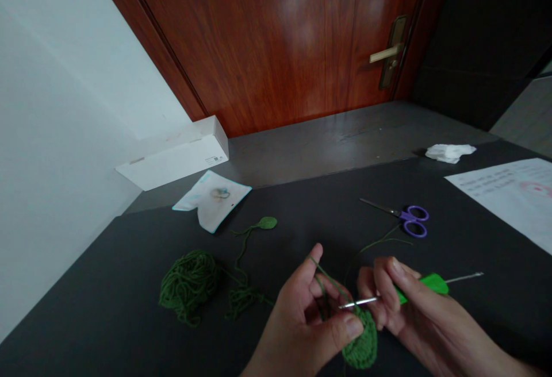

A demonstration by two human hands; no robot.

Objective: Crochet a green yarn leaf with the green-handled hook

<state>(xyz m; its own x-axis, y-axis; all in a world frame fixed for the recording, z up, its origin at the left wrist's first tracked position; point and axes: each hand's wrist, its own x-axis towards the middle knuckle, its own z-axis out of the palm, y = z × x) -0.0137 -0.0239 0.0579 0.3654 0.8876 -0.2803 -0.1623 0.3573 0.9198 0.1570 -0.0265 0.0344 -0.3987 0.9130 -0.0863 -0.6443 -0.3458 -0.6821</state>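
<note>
My left hand [317, 314] pinches a small green crocheted piece [362, 345] between thumb and fingers, with green yarn running over its raised index finger. In my right hand [401, 296] is a crochet hook [435, 284] with a bright green handle. The hook's metal tip lies at the top edge of the piece, where yarn crosses it. Left of my hands is a loose ball of green yarn [190, 285], with tangled strands trailing from it. Beyond them lies a small green leaf-shaped piece [268, 223] with a yarn tail.
Purple-handled scissors [407, 216] lie beyond my right hand. A printed sheet [513, 196] and crumpled white tissue [448, 153] are at the right. At the back left are a white box [181, 158] and a white packet [211, 202]. A brown door [276, 38] stands behind the dark table [142, 245].
</note>
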